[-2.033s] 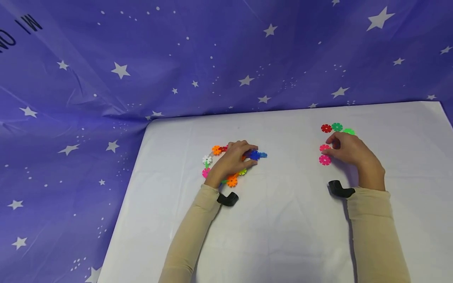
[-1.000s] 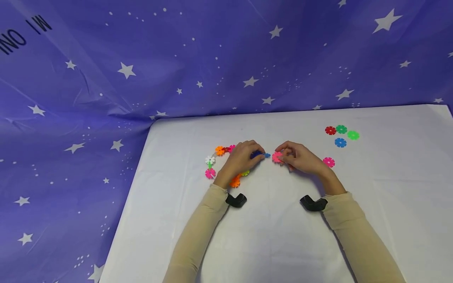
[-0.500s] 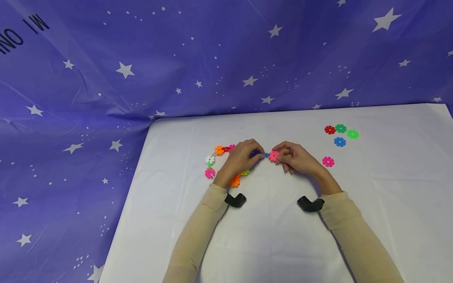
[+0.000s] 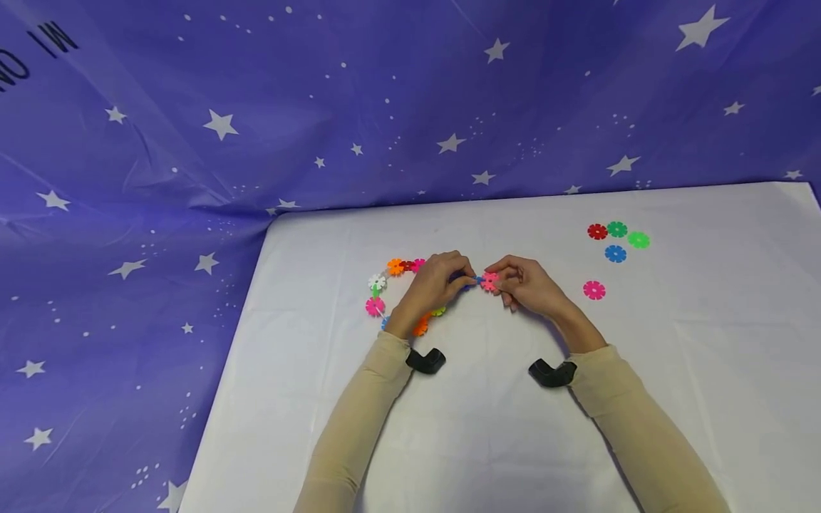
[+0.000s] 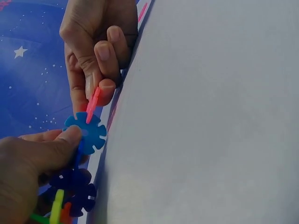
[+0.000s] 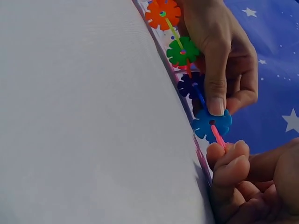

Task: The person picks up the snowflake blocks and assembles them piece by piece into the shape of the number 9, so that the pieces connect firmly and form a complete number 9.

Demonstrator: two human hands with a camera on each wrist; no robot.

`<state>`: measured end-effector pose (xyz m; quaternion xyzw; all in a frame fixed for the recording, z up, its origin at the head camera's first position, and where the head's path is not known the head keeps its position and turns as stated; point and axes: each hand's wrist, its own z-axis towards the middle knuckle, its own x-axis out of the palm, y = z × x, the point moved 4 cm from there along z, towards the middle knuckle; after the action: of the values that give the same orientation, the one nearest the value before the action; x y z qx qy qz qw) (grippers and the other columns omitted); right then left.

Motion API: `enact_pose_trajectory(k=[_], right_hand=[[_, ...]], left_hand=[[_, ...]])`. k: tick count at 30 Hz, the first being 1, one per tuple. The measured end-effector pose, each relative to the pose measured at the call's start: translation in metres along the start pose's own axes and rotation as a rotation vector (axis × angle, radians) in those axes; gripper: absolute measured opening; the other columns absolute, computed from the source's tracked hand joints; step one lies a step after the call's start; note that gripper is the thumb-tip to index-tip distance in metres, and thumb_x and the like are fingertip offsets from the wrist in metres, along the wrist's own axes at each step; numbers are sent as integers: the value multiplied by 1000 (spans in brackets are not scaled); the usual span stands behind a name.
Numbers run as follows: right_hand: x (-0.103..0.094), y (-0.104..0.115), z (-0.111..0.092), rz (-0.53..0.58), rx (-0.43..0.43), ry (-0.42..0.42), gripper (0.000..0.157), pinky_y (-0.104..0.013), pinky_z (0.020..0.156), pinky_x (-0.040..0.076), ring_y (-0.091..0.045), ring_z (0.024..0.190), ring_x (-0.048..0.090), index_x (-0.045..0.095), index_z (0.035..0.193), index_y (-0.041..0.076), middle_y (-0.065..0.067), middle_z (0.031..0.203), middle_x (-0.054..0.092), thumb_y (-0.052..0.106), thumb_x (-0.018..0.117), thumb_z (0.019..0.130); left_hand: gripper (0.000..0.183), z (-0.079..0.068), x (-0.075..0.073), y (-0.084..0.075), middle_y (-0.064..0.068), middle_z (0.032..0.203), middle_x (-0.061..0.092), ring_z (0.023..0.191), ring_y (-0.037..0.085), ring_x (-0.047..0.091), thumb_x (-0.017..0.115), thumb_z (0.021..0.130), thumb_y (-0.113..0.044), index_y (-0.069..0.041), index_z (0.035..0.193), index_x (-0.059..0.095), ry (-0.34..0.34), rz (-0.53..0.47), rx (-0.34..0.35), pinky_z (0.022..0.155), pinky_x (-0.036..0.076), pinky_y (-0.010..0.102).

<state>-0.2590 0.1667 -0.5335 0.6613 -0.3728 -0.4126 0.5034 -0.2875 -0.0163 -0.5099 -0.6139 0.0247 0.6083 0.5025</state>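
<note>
Through the head view, I had the left hand (image 4: 436, 288) and the right hand (image 4: 532, 288) meeting over the worktop (image 4: 481, 427), with the pink disc (image 4: 490, 281) between their fingertips. The chain of flower discs (image 4: 395, 267) curved away to the left, partly covered by the left hand, its working end pointing right. Five loose discs (image 4: 616, 254) lay well apart on the right. I judged the step in hand to be joining the pink disc to that end.

Through the left wrist view, my left grip was pinched down on the light blue disc (image 5: 96, 135), thumb flat on its face, no wider than the piece. The pink disc stood edge-on there, its long line slanting from the right fingertips down to the light blue disc's rim, so the two planes crossed.

Through the right wrist view, the right grip was closed to a pinch on the pink disc's outer edge. Its line ran up and slightly left, inner end reaching near the light blue disc's middle; how firmly it was seated I couldn't tell. Beyond, the chain ran upward past the left hand. The next move, I reckoned, called for a straight push along the slot, light blue disc braced.
</note>
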Motion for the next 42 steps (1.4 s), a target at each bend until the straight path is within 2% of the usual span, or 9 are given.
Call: enact_pose_trajectory(k=[6,11,17,19,22,25,28,35,42], right_hand=[[0,8,0,-29,26,-9,28,-31,47,48,-17,51,54,54,126,-5,-27,84,60,1,53,98],[-14,14,-6,-214,16,-58,35,-27,51,48,-18,56,56,54,130,-1,-20,89,60,8,61,96],[-69,23,-24,-560,-49,-308,31,-28,58,42,-23,69,56,62,122,2,-13,89,63,15,66,93],[-90,24,-33,-658,-19,-393,30,-32,60,40,-25,74,56,63,119,3,-14,90,64,18,65,94],[-120,18,-48,-748,79,-461,34,-39,64,39,-32,80,56,61,121,2,-18,95,63,23,64,94],[-143,7,-61,-758,185,-472,42,-48,71,40,-38,89,53,56,126,0,-22,102,60,27,64,94],[-156,-3,-70,-736,235,-454,50,-56,79,40,-41,94,51,51,129,-3,-26,105,56,28,65,93],[-162,-13,-72,-721,245,-448,49,-54,79,41,-40,92,50,51,128,-8,-29,103,54,20,67,91],[-162,-16,-72,-721,251,-449,44,-50,76,39,-39,90,48,54,121,-9,-27,100,53,21,67,92]], left_hand=[[8,3,-3,-4,-2,90,69,83,12,61,69,92,-22,-15,91,70,22,46,-41,88,48,33],[12,0,-4,-4,-3,98,68,93,14,61,67,94,-28,-16,97,70,90,101,-102,95,47,36],[16,-4,-6,-1,-3,106,69,99,15,61,66,95,-26,-16,106,69,118,135,-127,99,45,38],[20,-5,-6,-1,-2,110,68,103,16,60,66,95,-27,-15,111,68,130,144,-131,100,44,38],[29,-6,-6,-2,-3,115,67,106,15,59,66,94,-31,-16,119,66,158,162,-133,99,42,37],[37,-4,-5,-4,-3,116,66,106,15,57,68,92,-36,-16,122,64,177,179,-130,97,42,35],[40,-3,-5,-5,-3,116,66,105,15,56,69,91,-39,-17,124,64,184,188,-125,97,42,34],[41,-3,-5,-8,-2,115,65,105,14,57,70,90,-40,-17,124,64,177,199,-104,96,42,34],[43,-2,-3,-11,-1,117,65,107,16,56,70,90,-40,-16,125,64,196,212,-110,97,41,36]])
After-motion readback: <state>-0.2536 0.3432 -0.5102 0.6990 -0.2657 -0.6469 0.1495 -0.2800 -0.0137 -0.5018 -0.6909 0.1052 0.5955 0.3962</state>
